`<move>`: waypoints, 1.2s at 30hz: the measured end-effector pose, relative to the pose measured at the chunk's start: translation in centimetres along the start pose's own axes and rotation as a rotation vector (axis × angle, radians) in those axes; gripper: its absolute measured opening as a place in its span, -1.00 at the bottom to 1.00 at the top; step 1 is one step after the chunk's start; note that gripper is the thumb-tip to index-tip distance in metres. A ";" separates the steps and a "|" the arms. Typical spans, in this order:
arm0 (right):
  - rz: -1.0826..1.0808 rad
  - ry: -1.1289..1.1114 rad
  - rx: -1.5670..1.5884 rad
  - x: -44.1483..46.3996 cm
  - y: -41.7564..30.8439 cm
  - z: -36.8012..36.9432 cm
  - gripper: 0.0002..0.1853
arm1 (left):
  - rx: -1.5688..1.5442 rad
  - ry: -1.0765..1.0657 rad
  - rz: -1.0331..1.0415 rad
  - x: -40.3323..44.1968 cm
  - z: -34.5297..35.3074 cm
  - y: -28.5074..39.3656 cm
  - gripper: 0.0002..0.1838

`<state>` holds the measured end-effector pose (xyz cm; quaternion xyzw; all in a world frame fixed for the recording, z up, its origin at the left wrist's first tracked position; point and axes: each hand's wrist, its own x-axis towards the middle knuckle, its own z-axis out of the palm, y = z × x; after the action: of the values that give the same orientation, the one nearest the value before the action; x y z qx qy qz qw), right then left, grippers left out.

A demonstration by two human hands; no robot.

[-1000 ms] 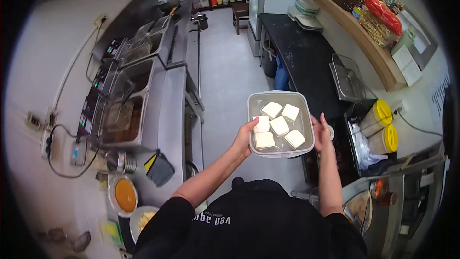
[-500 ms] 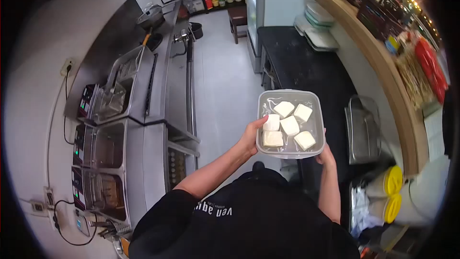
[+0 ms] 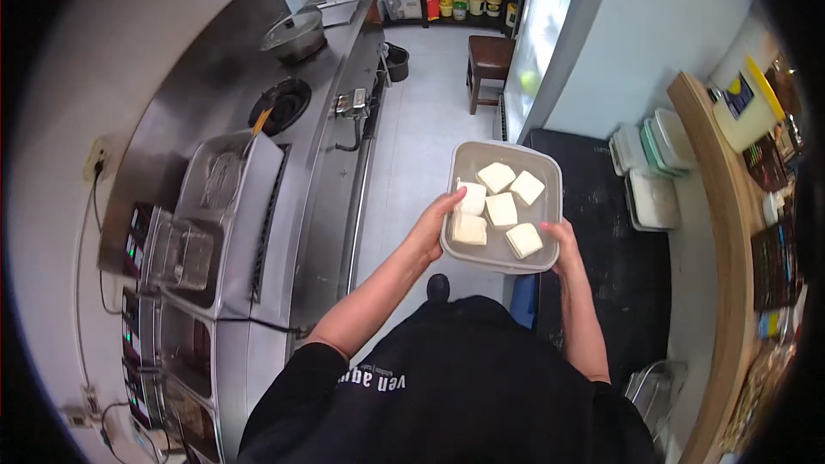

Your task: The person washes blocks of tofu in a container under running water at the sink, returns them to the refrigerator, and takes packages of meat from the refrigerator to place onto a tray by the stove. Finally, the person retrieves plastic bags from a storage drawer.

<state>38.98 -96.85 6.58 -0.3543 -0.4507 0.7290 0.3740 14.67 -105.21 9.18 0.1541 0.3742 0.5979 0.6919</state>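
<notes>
A translucent plastic food container (image 3: 550,180) with no lid on it is held in front of my body. Several pale, squarish blocks (image 3: 501,211) lie inside, apart or touching; I cannot tell what they are made of. My left hand (image 3: 432,225) grips the container's left side, its thumb over the rim close to a block. On the right side my right hand (image 3: 563,247) holds the near corner, thumb on the rim. The fingers of both hands are mostly hidden beneath the container.
Steel fryers (image 3: 185,326) and a counter with a lidded pot (image 3: 294,37) line the left. To the right runs a black worktop (image 3: 601,275) with stacked lidded boxes (image 3: 657,198) under a wooden ledge (image 3: 718,292). A brown stool (image 3: 491,56) stands ahead beside a glass-door fridge (image 3: 541,17).
I have moved forward along the aisle; the stool, fridge and shelves are nearer. The container stays in both hands, and my right thumb now shows over its rim.
</notes>
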 end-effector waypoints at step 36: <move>-0.102 0.290 -0.295 80.8 -18.2 8.9 -0.43 | 0.066 -0.089 -0.265 75.4 -10.2 51.6 -0.60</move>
<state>-2.34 -24.77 11.93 -0.4829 -0.5114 0.5768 0.4155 -28.85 -24.32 11.25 0.1524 0.3799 0.4811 0.7752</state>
